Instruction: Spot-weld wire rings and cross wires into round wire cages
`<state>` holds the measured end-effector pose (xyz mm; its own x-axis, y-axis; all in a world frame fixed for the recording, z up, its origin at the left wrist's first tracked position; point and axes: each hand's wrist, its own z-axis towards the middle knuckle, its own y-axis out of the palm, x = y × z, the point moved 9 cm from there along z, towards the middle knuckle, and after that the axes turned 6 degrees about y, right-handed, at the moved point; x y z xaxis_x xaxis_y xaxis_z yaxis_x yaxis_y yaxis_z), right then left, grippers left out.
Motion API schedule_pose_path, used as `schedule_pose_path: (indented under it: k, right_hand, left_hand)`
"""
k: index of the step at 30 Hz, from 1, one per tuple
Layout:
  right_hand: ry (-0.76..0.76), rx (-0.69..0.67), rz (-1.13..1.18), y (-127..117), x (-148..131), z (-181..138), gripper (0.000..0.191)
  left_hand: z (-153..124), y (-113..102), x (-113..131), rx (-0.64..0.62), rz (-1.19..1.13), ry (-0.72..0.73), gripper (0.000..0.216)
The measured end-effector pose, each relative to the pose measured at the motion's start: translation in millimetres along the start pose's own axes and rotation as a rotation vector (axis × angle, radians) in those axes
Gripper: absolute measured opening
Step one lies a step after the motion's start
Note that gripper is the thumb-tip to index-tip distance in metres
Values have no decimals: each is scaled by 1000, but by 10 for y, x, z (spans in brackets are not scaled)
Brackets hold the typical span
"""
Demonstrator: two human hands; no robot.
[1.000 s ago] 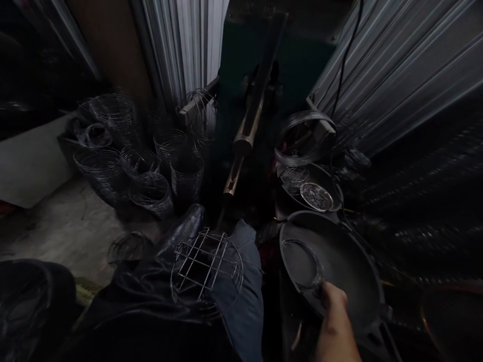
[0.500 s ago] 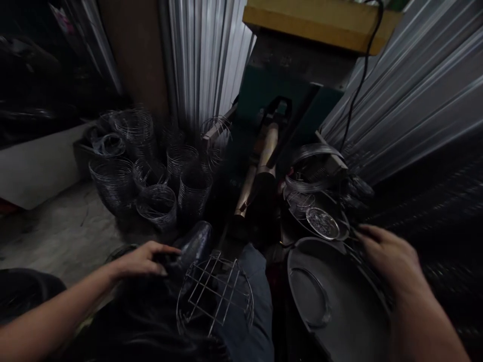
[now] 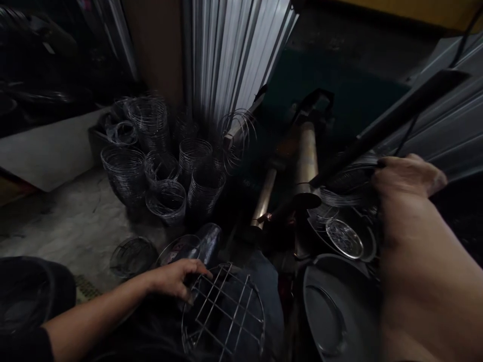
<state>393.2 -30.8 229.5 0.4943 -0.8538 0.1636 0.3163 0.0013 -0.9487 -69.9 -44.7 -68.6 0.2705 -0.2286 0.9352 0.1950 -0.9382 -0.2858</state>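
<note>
My left hand [image 3: 174, 278] rests at the upper left rim of a round wire grid [image 3: 223, 314] lying on my lap, fingers curled on its edge. My right hand [image 3: 408, 176] is raised at the right and closed around the dark lever handle [image 3: 385, 123] of a green machine [image 3: 332, 95]. Brass-coloured cylinders [image 3: 306, 156] of the machine stand below the lever. A dark round pan [image 3: 332, 311] with a wire ring in it sits under my right forearm.
Several stacks of wire rings [image 3: 166, 166] stand on the concrete floor at the left. A small dish of metal bits [image 3: 344, 237] lies beside the pan. Corrugated metal sheets [image 3: 237, 55] form the wall behind. A wire basket [image 3: 133, 255] lies near my left arm.
My right hand rose from over the pan to the lever handle and closed on it. My left hand moved right onto the wire grid's rim. The view tilted upward.
</note>
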Motion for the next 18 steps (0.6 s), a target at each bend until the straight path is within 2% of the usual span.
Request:
schedule_pose_path:
  k: [2,6,9,13,16,18]
  right_hand:
    - [-23,45,-14,-7,19,-7,43]
    - [-56,247,-10,-145,122,-193,46]
    - [1,280,44,-206,319,-360,46]
    - [84,187,163,-308,575,-610,51]
    - [109,9,265,-317,686,-872,59]
    - [103,-102,340,-285,739,-1094,54]
  left_hand:
    - [-5,-12,14,-6,-6,26,57]
    - [-56,-41,96,45,-28,132,48]
    - [-123,-85,117,133,-15,163,47]
    - [-183,-88,99,222,47,159,52]
    - [-216,-19,108,225,71,147,59]
    - [-251,20,134,224,87,147,59]
